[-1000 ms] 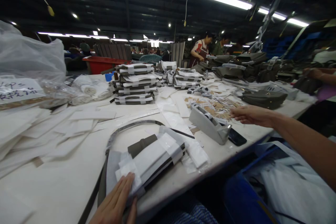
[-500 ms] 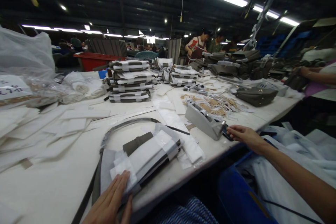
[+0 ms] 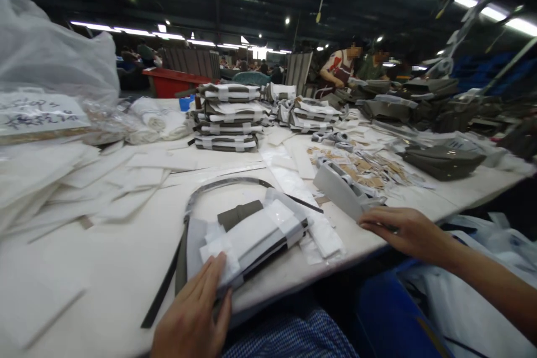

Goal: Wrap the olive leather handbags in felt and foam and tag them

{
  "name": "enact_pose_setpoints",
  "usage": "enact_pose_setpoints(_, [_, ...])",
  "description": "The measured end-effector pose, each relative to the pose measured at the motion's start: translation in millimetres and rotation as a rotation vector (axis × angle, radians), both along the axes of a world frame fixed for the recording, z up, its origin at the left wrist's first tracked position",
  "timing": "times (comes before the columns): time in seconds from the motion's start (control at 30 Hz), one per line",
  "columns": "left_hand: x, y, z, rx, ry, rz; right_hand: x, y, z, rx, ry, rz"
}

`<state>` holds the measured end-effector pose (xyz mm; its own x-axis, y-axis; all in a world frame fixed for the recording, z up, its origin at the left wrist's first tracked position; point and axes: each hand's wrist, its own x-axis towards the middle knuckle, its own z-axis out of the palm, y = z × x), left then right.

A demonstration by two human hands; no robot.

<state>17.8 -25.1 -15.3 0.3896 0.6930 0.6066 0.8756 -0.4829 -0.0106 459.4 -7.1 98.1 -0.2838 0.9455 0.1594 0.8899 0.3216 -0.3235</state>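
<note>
A folded grey bag [image 3: 239,215] lies on the table before me, with white foam sheet [image 3: 255,229] on top and clear tape across it. Its dark strap [image 3: 226,181] loops behind it. My left hand [image 3: 195,305] grips the near end of the bundle, fingers flat on top and thumb at the side. At the front end of a grey tape dispenser [image 3: 339,187], my right hand [image 3: 403,232] is closed in a pinch. What it pinches, if anything, is too small to make out; the hand partly hides the dispenser's front.
Stacked wrapped bundles [image 3: 229,117] stand farther back. Loose white sheets [image 3: 130,173] and a plastic bag [image 3: 50,50] lie left. Brown tags [image 3: 361,165] and grey bags [image 3: 440,162] are right. A blue bin [image 3: 386,307] stands below the table edge. A co-worker [image 3: 339,67] stands beyond.
My view has turned left, shifting the scene rightward. Relative to the dispenser, my right hand has moved left and toward me. My left hand stays on the bundle.
</note>
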Motion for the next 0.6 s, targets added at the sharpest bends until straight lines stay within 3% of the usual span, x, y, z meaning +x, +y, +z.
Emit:
enact_pose_setpoints(0.2, [7,-7,11.7,-0.153,-0.114,-0.007,-144,48,36.8,-0.131,-0.002,0.64])
enact_pose_setpoints(0.33, [11,-7,13.7,-0.201,-0.206,-0.024,-224,89,37.5,-0.225,-0.038,0.933])
enact_pose_setpoints(0.47, [11,-6,13.2,-0.2,-0.233,-0.034,-279,129,19.0,-0.276,-0.244,1.034])
enact_pose_setpoints(0.6, [9,-5,11.8,-0.187,-0.243,-0.051,-312,154,1.1,-0.349,-0.456,1.065])
